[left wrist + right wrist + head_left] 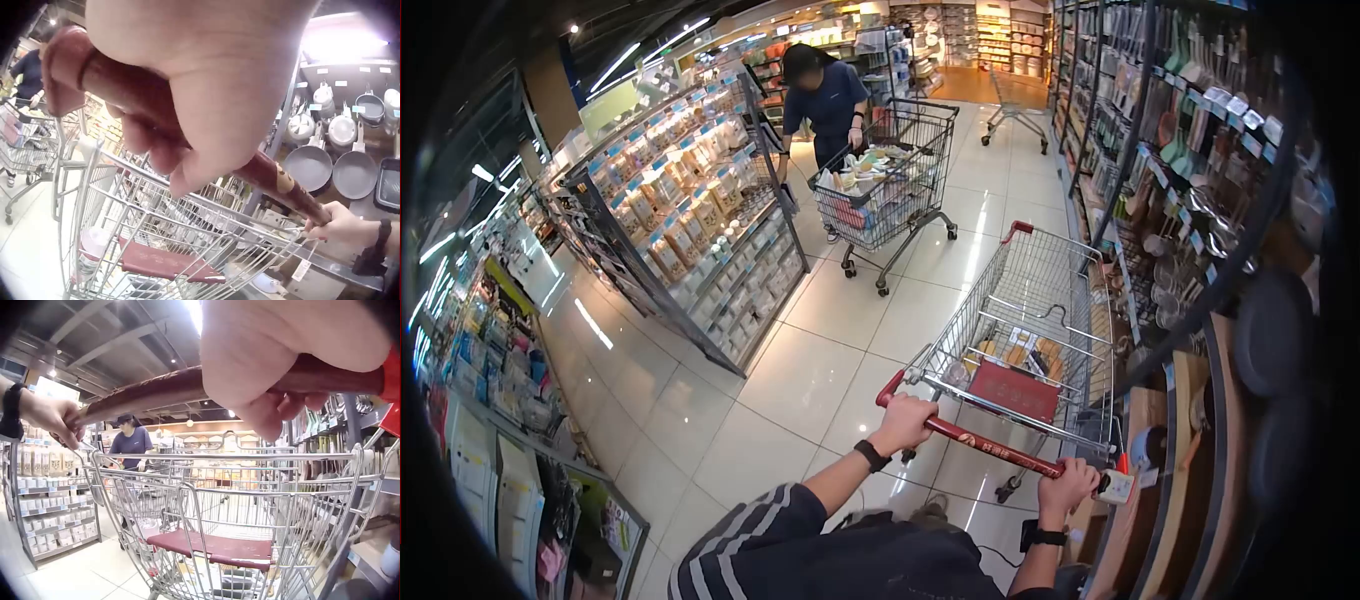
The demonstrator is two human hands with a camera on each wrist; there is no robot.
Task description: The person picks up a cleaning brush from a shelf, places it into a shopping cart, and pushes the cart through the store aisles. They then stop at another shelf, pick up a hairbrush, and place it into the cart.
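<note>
A metal shopping cart [1025, 345] stands in front of me, its dark red push handle [990, 446] running across at waist height. My left hand [904, 424] grips the handle near its left end. At the right end, my right hand [1070, 486] curls round the same bar, close to the shelf boards. The left wrist view shows thumb and fingers wrapped about the handle [131, 90]. Inside the cart is a red plastic seat flap [1012, 391]; a few packaged goods [1025, 352] lie in the basket beyond it. In the right wrist view the right hand [269, 356] covers part of the bar.
Ahead to the left, a person [825, 100] stands beside a loaded black cart [890, 185]. A shelf of packets [690, 215] borders the aisle on that side. Racks of utensils [1175, 130] and hanging pans [308, 167] line the right. Another cart [1015, 105] stands farther down the tiled floor [800, 385].
</note>
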